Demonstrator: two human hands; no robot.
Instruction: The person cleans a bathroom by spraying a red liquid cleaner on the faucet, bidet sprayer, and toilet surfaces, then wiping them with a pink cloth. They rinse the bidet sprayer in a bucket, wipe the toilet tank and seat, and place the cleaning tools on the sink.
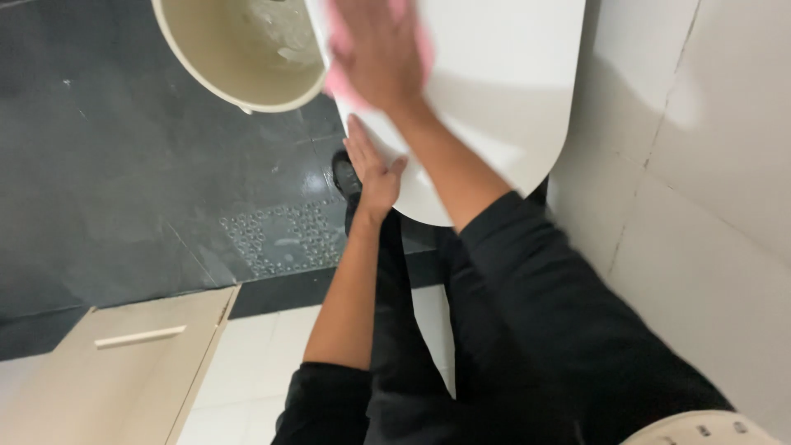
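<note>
My right hand (375,49) presses flat on a pink cloth (339,82), which lies on a smooth white rounded panel (494,91) at the top of the view. The cloth shows only at the hand's edges and is blurred. My left hand (371,169) grips the panel's near-left edge, thumb on top and fingers along the rim. A black sleeve covers my right arm; the left forearm is bare.
A cream bucket (222,66) sits at the top left, touching the panel's edge. Dark wet floor tiles (124,181) lie below, with a studded patch (284,235) and my black shoe (344,173). A beige cabinet door (124,363) is at the lower left. A white tiled wall (700,206) stands on the right.
</note>
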